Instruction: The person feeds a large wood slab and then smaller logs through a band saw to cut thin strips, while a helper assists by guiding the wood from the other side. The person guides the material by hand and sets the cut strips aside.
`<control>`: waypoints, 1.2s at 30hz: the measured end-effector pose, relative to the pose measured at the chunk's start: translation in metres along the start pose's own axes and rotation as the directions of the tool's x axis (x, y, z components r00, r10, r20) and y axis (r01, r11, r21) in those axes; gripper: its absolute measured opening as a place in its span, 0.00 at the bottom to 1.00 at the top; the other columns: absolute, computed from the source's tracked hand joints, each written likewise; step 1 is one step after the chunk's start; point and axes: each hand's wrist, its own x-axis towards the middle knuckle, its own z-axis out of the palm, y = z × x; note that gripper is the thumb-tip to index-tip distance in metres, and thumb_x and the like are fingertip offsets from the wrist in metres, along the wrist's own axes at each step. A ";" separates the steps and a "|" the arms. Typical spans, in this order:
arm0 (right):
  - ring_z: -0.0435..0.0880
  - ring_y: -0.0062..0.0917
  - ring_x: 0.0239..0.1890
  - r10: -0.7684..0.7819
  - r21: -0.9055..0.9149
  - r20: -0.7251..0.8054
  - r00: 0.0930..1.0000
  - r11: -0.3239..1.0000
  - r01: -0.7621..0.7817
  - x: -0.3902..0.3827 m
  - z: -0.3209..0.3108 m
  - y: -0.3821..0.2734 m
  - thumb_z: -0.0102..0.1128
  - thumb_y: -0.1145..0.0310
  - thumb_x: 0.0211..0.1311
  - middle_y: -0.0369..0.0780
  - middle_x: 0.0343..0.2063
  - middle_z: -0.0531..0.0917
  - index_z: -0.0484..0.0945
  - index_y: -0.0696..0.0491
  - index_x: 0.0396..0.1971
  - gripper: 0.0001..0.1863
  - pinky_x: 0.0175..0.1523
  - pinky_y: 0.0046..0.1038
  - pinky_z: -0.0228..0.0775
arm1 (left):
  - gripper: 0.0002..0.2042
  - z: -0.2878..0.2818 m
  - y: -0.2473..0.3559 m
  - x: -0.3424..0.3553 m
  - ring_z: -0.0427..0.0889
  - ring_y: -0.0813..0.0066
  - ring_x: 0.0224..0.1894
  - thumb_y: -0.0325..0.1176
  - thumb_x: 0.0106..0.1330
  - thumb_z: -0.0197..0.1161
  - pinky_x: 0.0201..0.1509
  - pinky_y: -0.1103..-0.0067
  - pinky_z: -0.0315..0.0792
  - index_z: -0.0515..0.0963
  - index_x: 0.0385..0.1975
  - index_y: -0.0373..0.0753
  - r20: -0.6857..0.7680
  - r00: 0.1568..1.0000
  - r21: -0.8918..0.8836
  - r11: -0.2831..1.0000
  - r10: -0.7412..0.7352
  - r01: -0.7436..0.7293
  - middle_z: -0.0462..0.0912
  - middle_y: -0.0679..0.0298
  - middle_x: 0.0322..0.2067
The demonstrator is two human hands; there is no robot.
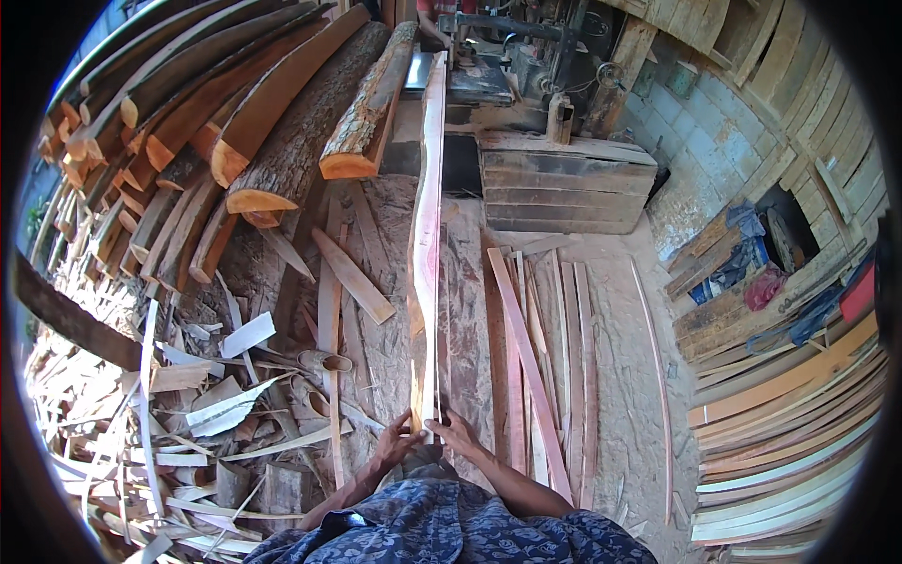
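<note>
A long, narrow board (427, 235) with a pale, pink-streaked face and an uneven bark edge runs from the machine at the back to my waist. At its near end, my left hand (399, 436) grips the left side with closed fingers, and my right hand (450, 430) holds the right side. The far end lies at the machine's metal table (479, 80), near a co-worker's arm (434, 36) in a red top. Some of my fingers are hidden by the board.
Stacked bark-edged timbers (282, 150) fill the upper left. Offcuts and scraps (225, 414) cover the lower-left floor. A wooden box (564, 188) stands by the machine. Loose strips (540, 376) lie right of the board, and stacked planks (780, 451) line the lower right. A block wall (705, 141) rises behind.
</note>
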 end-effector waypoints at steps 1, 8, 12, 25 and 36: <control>0.76 0.33 0.48 -0.005 0.066 0.006 1.000 0.998 0.005 -0.006 0.007 0.009 0.60 0.50 0.55 0.48 0.47 0.76 0.61 0.59 0.58 0.37 0.50 0.31 0.68 | 0.38 0.001 -0.003 -0.012 0.79 0.72 0.35 0.36 0.55 0.67 0.33 0.79 0.75 0.53 0.65 0.42 -0.013 1.000 0.013 1.000 0.001 -0.001 0.79 0.56 0.38; 0.78 0.23 0.31 -0.072 0.054 0.054 0.996 0.996 0.069 -0.071 0.041 0.070 0.60 0.54 0.56 0.45 0.43 0.77 0.56 0.54 0.62 0.37 0.35 0.25 0.72 | 0.36 -0.003 -0.069 -0.080 0.79 0.74 0.35 0.33 0.58 0.65 0.34 0.80 0.73 0.53 0.65 0.43 -0.021 1.000 0.157 0.988 0.007 -0.004 0.79 0.56 0.37; 0.78 0.24 0.30 -0.049 0.018 0.066 0.997 0.999 0.048 -0.104 0.056 0.107 0.58 0.55 0.58 0.44 0.38 0.79 0.60 0.54 0.60 0.33 0.34 0.26 0.72 | 0.37 0.007 -0.087 -0.121 0.78 0.75 0.34 0.31 0.57 0.66 0.35 0.81 0.72 0.52 0.65 0.42 0.012 1.000 0.085 0.996 0.003 -0.004 0.79 0.57 0.34; 0.82 0.28 0.39 0.223 0.110 -0.067 0.973 0.970 -0.215 -0.245 -0.028 0.158 0.51 0.56 0.63 0.44 0.42 0.80 0.71 0.60 0.48 0.22 0.43 0.26 0.72 | 0.35 0.021 -0.083 -0.119 0.80 0.71 0.35 0.23 0.51 0.67 0.36 0.79 0.75 0.59 0.61 0.37 -0.048 0.998 -0.277 0.961 -0.034 0.019 0.81 0.56 0.36; 0.81 0.33 0.36 0.284 -0.306 -0.571 0.771 0.797 -0.520 -0.267 -0.097 0.011 0.60 0.58 0.52 0.44 0.40 0.80 0.67 0.58 0.52 0.29 0.42 0.31 0.75 | 0.32 -0.033 0.123 0.224 0.79 0.81 0.30 0.24 0.54 0.63 0.31 0.84 0.75 0.60 0.61 0.37 -0.086 0.978 -0.313 0.927 0.189 -0.207 0.80 0.62 0.37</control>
